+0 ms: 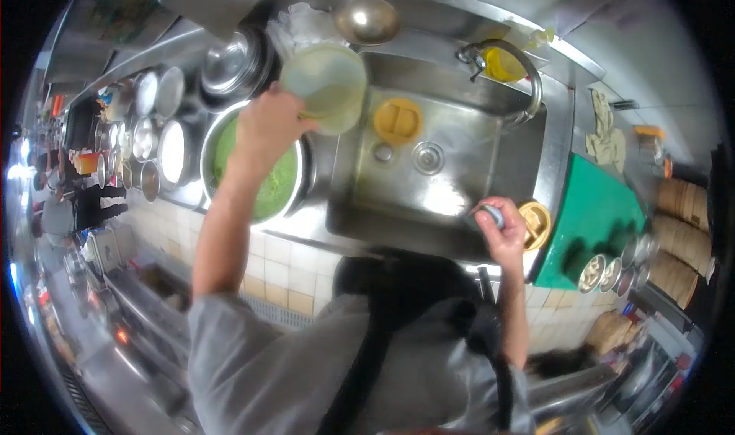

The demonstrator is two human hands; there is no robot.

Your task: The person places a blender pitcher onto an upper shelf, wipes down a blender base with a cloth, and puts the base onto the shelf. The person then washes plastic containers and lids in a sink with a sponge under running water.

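Note:
My left hand [269, 125] is closed around the edge or handle of a translucent plastic pitcher [325, 75], tilted between the pot and the sink. Beneath that forearm stands a large pot [207, 163] with green contents [276, 194]. Over the sink's near right corner, my right hand [504, 232] has its fingers wrapped round a small bluish-grey object [492, 215] whose kind I cannot make out. A round yellow piece with a raised bar [398, 121] lies in the steel sink [467, 159]. Beside my right hand rests a similar yellow piece [534, 225] on the rim.
A curved faucet [532, 83] rises at the sink's far right, near a yellow container [504, 64]. A green cutting board [597, 213] lies to the right, with several small bowls [592, 273]. Metal bowls [230, 60] and a ladle [367, 19] are at the back.

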